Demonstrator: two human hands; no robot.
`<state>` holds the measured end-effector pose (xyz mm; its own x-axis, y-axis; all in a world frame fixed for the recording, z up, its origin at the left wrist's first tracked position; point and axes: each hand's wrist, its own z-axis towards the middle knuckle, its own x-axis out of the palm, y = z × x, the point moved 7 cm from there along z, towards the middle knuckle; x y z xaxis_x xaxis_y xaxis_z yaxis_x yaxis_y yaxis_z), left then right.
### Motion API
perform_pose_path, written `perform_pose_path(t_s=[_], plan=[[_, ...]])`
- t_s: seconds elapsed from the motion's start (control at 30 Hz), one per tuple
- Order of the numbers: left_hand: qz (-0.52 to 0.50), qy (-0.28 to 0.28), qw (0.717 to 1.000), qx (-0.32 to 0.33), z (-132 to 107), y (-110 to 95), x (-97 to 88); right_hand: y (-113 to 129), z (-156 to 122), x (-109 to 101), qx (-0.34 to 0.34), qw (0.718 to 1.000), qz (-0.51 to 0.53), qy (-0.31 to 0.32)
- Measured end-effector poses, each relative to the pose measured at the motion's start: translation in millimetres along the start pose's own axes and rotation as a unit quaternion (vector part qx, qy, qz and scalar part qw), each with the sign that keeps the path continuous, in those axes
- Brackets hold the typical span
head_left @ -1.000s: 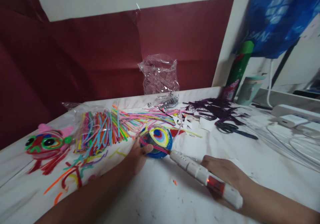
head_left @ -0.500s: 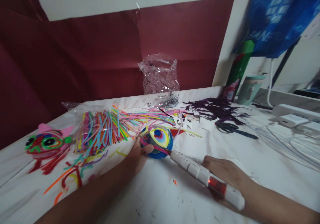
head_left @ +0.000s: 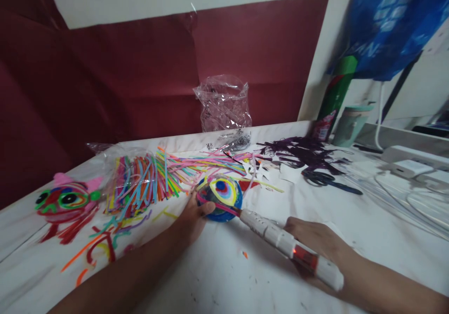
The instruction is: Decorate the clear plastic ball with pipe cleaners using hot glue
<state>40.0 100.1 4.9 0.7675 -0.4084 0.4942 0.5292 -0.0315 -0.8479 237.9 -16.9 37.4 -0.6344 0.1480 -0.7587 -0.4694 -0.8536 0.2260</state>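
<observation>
Holding a round craft piece [head_left: 227, 196] by its left edge, the left hand [head_left: 194, 215] is clamped with the thumb on the front; the other fingers are largely hidden. The piece, decorated with a large eye [head_left: 222, 189], sits just beyond that thumb, over the desk [head_left: 270, 281]; whether its base touches the surface cannot be told. The right hand [head_left: 310, 232] appears closed around a white glue gun [head_left: 277, 238], its fingers mostly concealed by the tool, whose front end extends leftward from this hand to the end of a pink strip [head_left: 226, 208] along the piece's lower face. Handling, judged from appearance: the piece seems light and fairly stiff, though a hard squeeze might dent it; the strip seems soft and bendable. The edge under the left hand, away from the probably hot tip, looks the safest hold. Compared with one second earlier, the right hand and glue gun lie very slightly farther right; the left hand and craft piece keep their places.
</observation>
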Motion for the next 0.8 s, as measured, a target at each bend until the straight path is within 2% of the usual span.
perform_pose_path(t_s=[0.27,0.43,0.8], plan=[[0.008,-0.005,1.0,-0.014,-0.8,2.2,-1.8,2.4,4.2,1.6,0.018,0.999,0.023,0.018],[0.007,-0.001,1.0,-0.007,-0.6,1.5,-1.7,-0.3,1.1,1.5,0.011,1.0,0.015,-0.003],[0.004,0.005,1.0,-0.013,-1.1,0.8,3.5,-2.2,-2.3,5.6,0.017,1.0,0.006,0.011]])
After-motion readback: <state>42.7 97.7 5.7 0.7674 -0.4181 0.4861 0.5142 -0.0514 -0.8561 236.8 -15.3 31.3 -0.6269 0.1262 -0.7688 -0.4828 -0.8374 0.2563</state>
